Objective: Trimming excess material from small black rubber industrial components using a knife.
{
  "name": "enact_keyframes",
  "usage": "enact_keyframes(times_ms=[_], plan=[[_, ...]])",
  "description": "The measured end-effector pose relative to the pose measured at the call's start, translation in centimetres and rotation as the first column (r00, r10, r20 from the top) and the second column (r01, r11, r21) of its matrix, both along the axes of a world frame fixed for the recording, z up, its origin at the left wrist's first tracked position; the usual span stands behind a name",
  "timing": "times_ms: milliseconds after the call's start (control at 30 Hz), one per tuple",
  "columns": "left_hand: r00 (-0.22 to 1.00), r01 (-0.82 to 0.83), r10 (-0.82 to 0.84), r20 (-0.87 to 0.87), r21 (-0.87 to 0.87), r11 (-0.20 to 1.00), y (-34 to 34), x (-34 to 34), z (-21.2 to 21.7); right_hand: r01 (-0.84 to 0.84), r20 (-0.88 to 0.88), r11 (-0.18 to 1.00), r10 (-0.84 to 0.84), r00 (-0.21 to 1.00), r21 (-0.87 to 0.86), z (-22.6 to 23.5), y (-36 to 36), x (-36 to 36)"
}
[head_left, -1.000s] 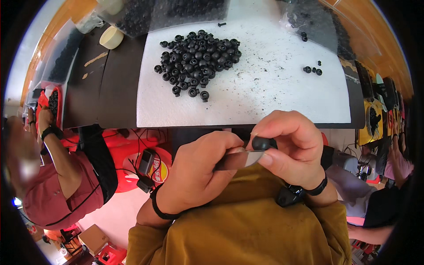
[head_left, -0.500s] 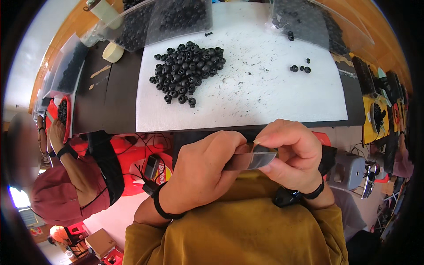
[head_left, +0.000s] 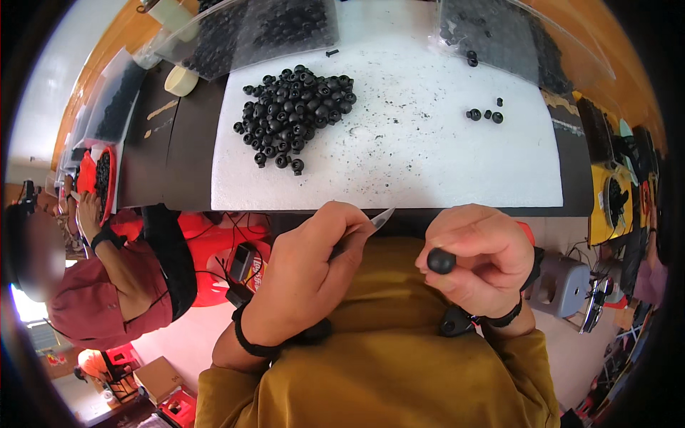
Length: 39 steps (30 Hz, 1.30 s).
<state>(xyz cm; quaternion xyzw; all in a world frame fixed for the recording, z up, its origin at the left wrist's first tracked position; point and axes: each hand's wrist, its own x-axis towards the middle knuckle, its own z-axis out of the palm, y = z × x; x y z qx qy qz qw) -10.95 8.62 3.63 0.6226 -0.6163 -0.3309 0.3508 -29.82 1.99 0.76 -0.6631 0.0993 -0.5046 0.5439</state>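
Observation:
My left hand (head_left: 319, 265) is closed around a small knife (head_left: 383, 217); its pointed blade sticks out past the fingers toward the table edge, and its handle is hidden in the fist. Between thumb and fingers my right hand (head_left: 479, 258) pinches a round black ball-shaped part (head_left: 442, 261). Both hands are apart, in front of the near table edge and over my lap. Beyond them, a heap of similar black ball-shaped parts (head_left: 292, 110) lies on the left of a white foam sheet (head_left: 428, 167).
Clear bins of black parts (head_left: 264, 36) stand at the back left, another bin (head_left: 499, 43) at the back right. A few loose parts (head_left: 492, 115) and black crumbs lie on the sheet. To the left sits another person (head_left: 121, 264). A grey stool (head_left: 560, 282) is at right.
My hands have moved apart. The blade has come away from the ball-shaped part and turned to point up toward the table. The ball now shows plainly in the right fingers.

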Motion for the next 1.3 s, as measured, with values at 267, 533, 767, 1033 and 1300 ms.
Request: enact_keyframes(times_ms=[267, 533, 767, 1033, 1300], plan=[[0.922, 0.161, -0.171, -0.347, -0.058, 0.985, 0.3, -0.3, 0.9, -0.061, -0.024, 0.998, 0.060, 0.998, -0.026, 0.3, -0.6, -0.3], [0.783, 0.246, -0.174, -0.597, 0.041, 0.968, -0.6, -0.1, 1.4, -0.122, -0.098, 0.992, 0.119, 0.988, -0.024, 1.0, -1.5, 0.8], [0.778, 0.343, -0.266, -0.569, 0.030, 0.939, -1.0, 1.4, -0.3, -0.087, -0.108, 0.996, 0.086, 0.990, 0.000, -0.4, -0.7, 1.9], [0.730, 0.254, -0.069, -0.680, 0.176, 0.951, -1.2, 2.1, -0.4, -0.127, 0.025, 0.938, 0.125, 0.992, 0.324, -0.5, 0.4, 2.2], [0.972, 0.224, -0.233, 0.012, -0.325, 0.919, -1.1, 2.6, -1.2, -0.171, 0.096, 0.933, 0.147, 0.984, 0.317, -0.3, 0.3, 3.7]])
